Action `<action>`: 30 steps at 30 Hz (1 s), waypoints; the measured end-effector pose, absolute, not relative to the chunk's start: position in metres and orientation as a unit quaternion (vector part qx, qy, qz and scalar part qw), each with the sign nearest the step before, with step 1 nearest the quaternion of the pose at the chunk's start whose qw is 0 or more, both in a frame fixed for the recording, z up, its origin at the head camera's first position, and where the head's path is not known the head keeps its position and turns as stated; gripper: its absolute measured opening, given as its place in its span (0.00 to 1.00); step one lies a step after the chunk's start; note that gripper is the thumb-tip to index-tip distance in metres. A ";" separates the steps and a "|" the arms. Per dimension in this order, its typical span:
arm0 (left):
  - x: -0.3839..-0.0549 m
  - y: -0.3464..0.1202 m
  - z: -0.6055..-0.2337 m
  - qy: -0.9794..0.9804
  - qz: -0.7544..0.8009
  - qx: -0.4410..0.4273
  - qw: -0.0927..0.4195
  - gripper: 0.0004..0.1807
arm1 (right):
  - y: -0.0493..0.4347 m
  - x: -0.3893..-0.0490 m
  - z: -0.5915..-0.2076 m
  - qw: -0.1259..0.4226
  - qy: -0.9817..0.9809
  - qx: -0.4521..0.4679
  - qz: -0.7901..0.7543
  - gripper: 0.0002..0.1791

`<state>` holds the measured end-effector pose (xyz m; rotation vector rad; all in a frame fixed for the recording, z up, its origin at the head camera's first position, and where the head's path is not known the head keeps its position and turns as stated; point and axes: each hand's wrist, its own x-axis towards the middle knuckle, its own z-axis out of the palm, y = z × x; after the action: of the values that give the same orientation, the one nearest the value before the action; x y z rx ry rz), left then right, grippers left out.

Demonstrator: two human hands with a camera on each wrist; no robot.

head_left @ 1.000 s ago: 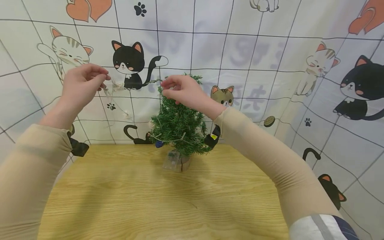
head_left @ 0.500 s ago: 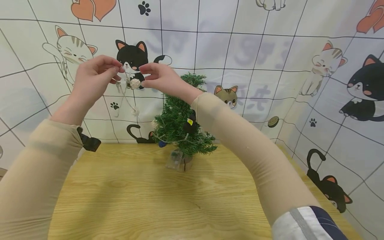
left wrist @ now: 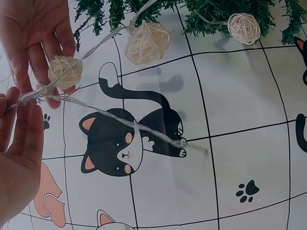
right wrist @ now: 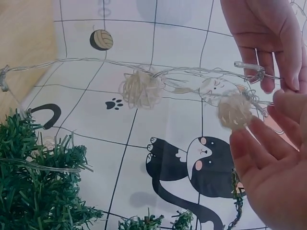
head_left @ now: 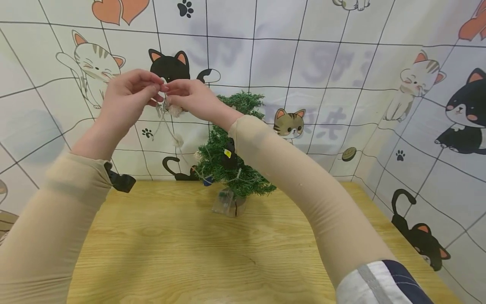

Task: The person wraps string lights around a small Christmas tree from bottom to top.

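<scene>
In the head view my left hand pinches the thin wire of a string of lights at its fingertips. Wicker balls hang along the string, one wicker ball showing clearly in the left wrist view. My right hand meets the left fingertips at the bunched wire. Another wicker ball lies against or just in front of the right fingers; whether thumb and finger close on the wire is hidden. Behind the right arm stands a small green artificial Christmas tree, with wire across its lower branches.
The tree's base stands on the wooden table, with a clear plastic pouch against it. A blue ornament hangs low on the left. Behind is a cat-print cloth.
My right hand has moved left from the treetop to the left fingertips. The left hand has shifted slightly right and up, still pinching the wire, and the balls hang between both hands.
</scene>
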<state>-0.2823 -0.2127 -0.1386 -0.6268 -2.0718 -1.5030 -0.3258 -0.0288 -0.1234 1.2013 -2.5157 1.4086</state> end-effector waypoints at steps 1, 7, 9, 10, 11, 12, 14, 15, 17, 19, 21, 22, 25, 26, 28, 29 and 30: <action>-0.282 -0.212 -0.139 -0.759 -0.554 -0.234 0.249 0.09 | -0.030 -0.326 -0.123 0.017 -0.808 0.379 0.451 0.20; -0.282 -0.209 -0.141 -0.745 -0.569 -0.245 0.247 0.08 | -0.031 -0.324 -0.118 0.043 -0.812 0.354 0.461 0.11; -0.281 -0.208 -0.142 -0.744 -0.571 -0.238 0.253 0.08 | -0.031 -0.323 -0.116 0.045 -0.812 0.348 0.466 0.10; -0.281 -0.206 -0.142 -0.743 -0.574 -0.232 0.254 0.09 | -0.032 -0.323 -0.116 0.044 -0.811 0.346 0.471 0.09; -0.280 -0.205 -0.143 -0.744 -0.575 -0.224 0.255 0.10 | -0.032 -0.323 -0.115 0.043 -0.809 0.343 0.475 0.08; -0.280 -0.204 -0.144 -0.746 -0.575 -0.215 0.257 0.11 | -0.032 -0.323 -0.115 0.041 -0.808 0.341 0.479 0.08; -0.279 -0.202 -0.148 -0.750 -0.578 -0.194 0.257 0.16 | -0.032 -0.324 -0.115 0.043 -0.807 0.334 0.485 0.07; -0.279 -0.200 -0.151 -0.751 -0.580 -0.186 0.254 0.18 | -0.032 -0.325 -0.115 0.045 -0.807 0.331 0.487 0.07; -0.279 -0.198 -0.159 -0.756 -0.578 -0.174 0.252 0.23 | -0.031 -0.326 -0.114 0.054 -0.806 0.325 0.491 0.07; -0.278 -0.194 -0.171 -0.761 -0.574 -0.165 0.253 0.27 | -0.030 -0.327 -0.113 0.062 -0.805 0.319 0.497 0.07; -0.275 -0.190 -0.187 -0.769 -0.566 -0.158 0.254 0.30 | -0.029 -0.328 -0.111 0.067 -0.803 0.315 0.502 0.07; -0.273 -0.188 -0.196 -0.771 -0.564 -0.154 0.252 0.31 | -0.028 -0.328 -0.111 0.068 -0.801 0.315 0.506 0.06; -0.268 -0.179 -0.228 -0.780 -0.566 -0.137 0.229 0.34 | -0.027 -0.329 -0.108 0.070 -0.795 0.313 0.515 0.06; -0.267 -0.175 -0.240 -0.784 -0.568 -0.131 0.214 0.35 | -0.027 -0.329 -0.107 0.071 -0.794 0.313 0.517 0.06; -0.263 -0.167 -0.262 -0.790 -0.573 -0.123 0.181 0.36 | -0.026 -0.329 -0.105 0.075 -0.795 0.311 0.516 0.07; -0.262 -0.163 -0.272 -0.792 -0.575 -0.120 0.163 0.36 | -0.026 -0.329 -0.103 0.075 -0.796 0.308 0.516 0.07; -0.261 -0.158 -0.282 -0.797 -0.574 -0.118 0.145 0.36 | -0.026 -0.328 -0.102 0.076 -0.798 0.306 0.514 0.08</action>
<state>-0.2606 -0.1584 -0.2819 -0.3389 -2.2979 -1.6537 -0.3284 -0.0256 -0.1022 0.9184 -2.3915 1.5402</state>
